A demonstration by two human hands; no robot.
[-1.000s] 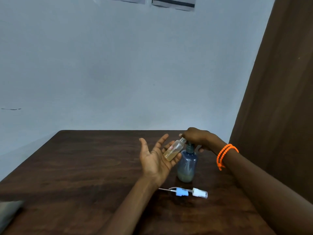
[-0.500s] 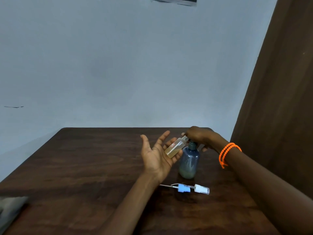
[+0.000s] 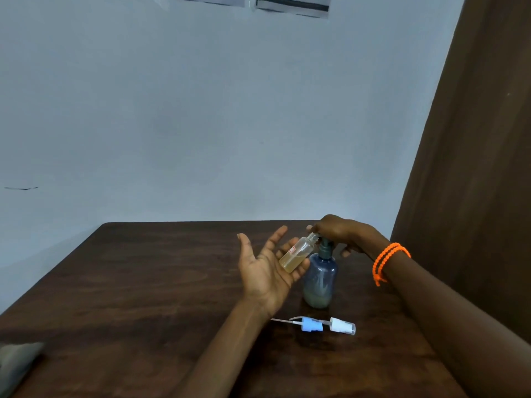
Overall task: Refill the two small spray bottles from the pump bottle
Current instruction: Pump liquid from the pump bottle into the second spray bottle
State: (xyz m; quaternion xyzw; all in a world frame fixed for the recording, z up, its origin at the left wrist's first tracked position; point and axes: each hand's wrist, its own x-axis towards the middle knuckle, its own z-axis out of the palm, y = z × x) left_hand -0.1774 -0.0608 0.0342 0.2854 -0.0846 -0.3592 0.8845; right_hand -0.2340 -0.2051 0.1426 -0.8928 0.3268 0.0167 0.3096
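Nearest on the dark wooden tabletop (image 3: 143, 282) lie two spray heads end to end: a blue spray cap (image 3: 311, 324) with its thin dip tube trailing off to the left, and a white spray cap (image 3: 342, 328) just to its right. Both lie flat, their long axes running left to right.

Behind them stands one blue pump bottle (image 3: 320, 278), upright, with a shallow layer of liquid at its bottom. Just left of it, the left hand (image 3: 268, 270) is held palm up with the fingers (image 3: 277, 237) straight and spread apart, cradling rather than clasping one small clear spray bottle (image 3: 297, 255). That bottle lies tilted across the palm, its base down toward the heel of the hand and its open neck pointing up and to the right, right at the pump's spout. It is partly filled with yellowish liquid. Only this one small bottle is visible.

The right hand (image 3: 340, 232) rests on top of the pump head, its fingers curled over it. An orange beaded bracelet (image 3: 388, 261) circles that wrist.

Farthest back is a pale wall (image 3: 230, 124).
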